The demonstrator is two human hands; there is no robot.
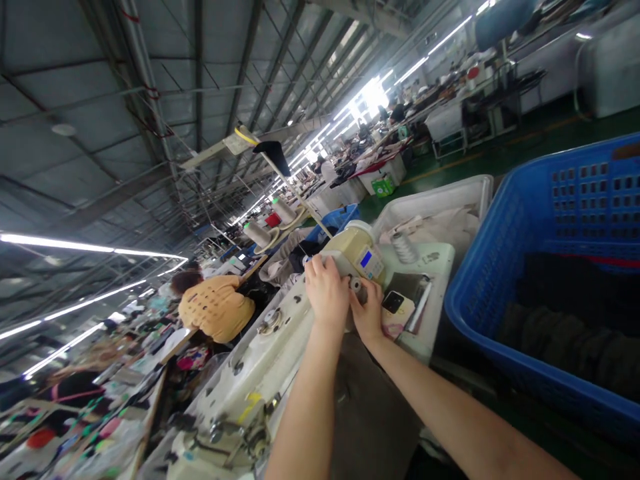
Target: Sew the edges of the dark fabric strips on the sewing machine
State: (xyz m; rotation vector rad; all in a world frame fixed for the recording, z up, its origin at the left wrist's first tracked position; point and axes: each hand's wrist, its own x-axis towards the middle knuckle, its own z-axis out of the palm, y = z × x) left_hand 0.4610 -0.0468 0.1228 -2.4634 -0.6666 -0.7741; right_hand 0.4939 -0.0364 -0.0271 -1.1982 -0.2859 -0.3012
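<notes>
My left hand (326, 291) curls over the end of a cream sewing machine head (353, 252), which has a small blue-lit display. My right hand (367, 310) has its fingertips on a small grey round part (356, 285), perhaps a knob or bobbin, and partly hides it. Both hands are close together, and the left one covers part of the machine. A phone (395, 310) lies on the white work surface (425, 263) just beyond my right hand. A cone of grey-white thread (404, 247) stands beside the machine.
A large blue plastic basket (540, 267) of dark fabric sits to the right. A white tray (430, 220) holds pale cloth. A co-worker in a yellow shirt (216, 308) sits at a neighbouring station. More sewing stations stretch away in long rows.
</notes>
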